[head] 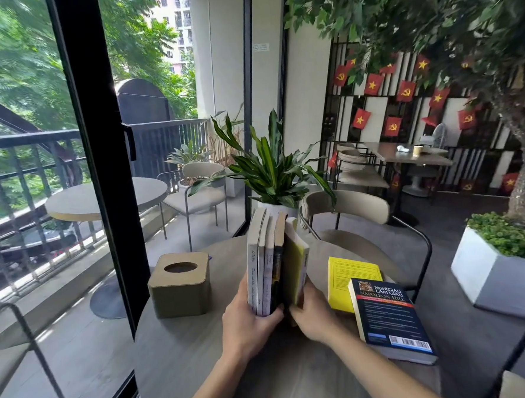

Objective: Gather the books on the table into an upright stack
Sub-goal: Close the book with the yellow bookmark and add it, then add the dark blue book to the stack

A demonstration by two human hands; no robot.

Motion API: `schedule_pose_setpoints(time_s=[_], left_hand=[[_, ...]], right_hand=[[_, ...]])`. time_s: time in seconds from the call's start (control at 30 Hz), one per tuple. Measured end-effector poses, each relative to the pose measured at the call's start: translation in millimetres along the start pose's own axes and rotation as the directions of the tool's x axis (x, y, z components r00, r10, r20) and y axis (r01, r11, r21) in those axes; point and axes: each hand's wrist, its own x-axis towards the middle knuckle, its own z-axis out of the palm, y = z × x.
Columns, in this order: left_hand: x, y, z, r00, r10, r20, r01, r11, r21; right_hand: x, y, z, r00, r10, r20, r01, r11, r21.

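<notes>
Several books (266, 263) stand upright, spines toward me, in the middle of the round grey table (184, 351). My left hand (247, 321) grips their lower left side. My right hand (313, 314) holds a yellow-covered book (296, 264) upright against the right side of that group. A yellow book (349, 278) lies flat to the right. A dark blue book (388, 315) lies flat over its near corner, back cover up with a barcode showing.
A tan tissue box (180, 284) stands on the table left of the books. A beige chair (348, 212) and a potted plant (271, 170) are behind the table. A glass wall with a black frame (99, 165) runs along the left.
</notes>
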Motion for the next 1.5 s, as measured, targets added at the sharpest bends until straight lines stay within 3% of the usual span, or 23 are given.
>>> schedule_pose_setpoints(time_s=[0.2, 0.33, 0.6, 0.9, 1.03, 1.37, 1.5], left_hand=[[19.0, 16.1, -20.0, 0.983, -0.009, 0.185, 0.031, 0.993, -0.115], [37.8, 38.5, -24.6, 0.992, 0.011, 0.128, 0.001, 0.995, -0.096], [28.0, 41.2, -16.8, 0.999, -0.018, -0.038, 0.016, 0.998, -0.062], [29.4, 44.8, -15.9, 0.999, 0.001, -0.045, 0.001, 0.999, 0.037], [24.8, 47.5, -10.3, 0.994, -0.031, -0.100, 0.038, 0.997, 0.073], [21.8, 53.1, -12.6, 0.996, -0.027, -0.090, 0.037, 0.993, 0.108], [20.6, 54.0, -13.5, 0.996, -0.030, -0.080, 0.038, 0.994, 0.106]], right_hand=[[-7.4, -2.4, -6.9, 0.972, -0.107, 0.208, 0.109, 0.994, 0.004], [-15.0, -21.5, -1.4, 0.978, -0.159, 0.134, 0.163, 0.986, -0.024], [-12.5, -15.4, 27.5, 0.985, -0.171, -0.026, 0.173, 0.975, 0.137], [-11.1, -9.6, 35.5, 0.987, -0.121, -0.110, 0.136, 0.981, 0.142], [-9.4, -8.3, 39.9, 0.992, -0.091, -0.084, 0.100, 0.988, 0.119], [-28.1, -6.4, 17.3, 0.997, -0.062, 0.046, 0.058, 0.993, 0.101], [-42.5, -16.1, -10.9, 0.998, -0.046, 0.050, 0.050, 0.995, -0.083]])
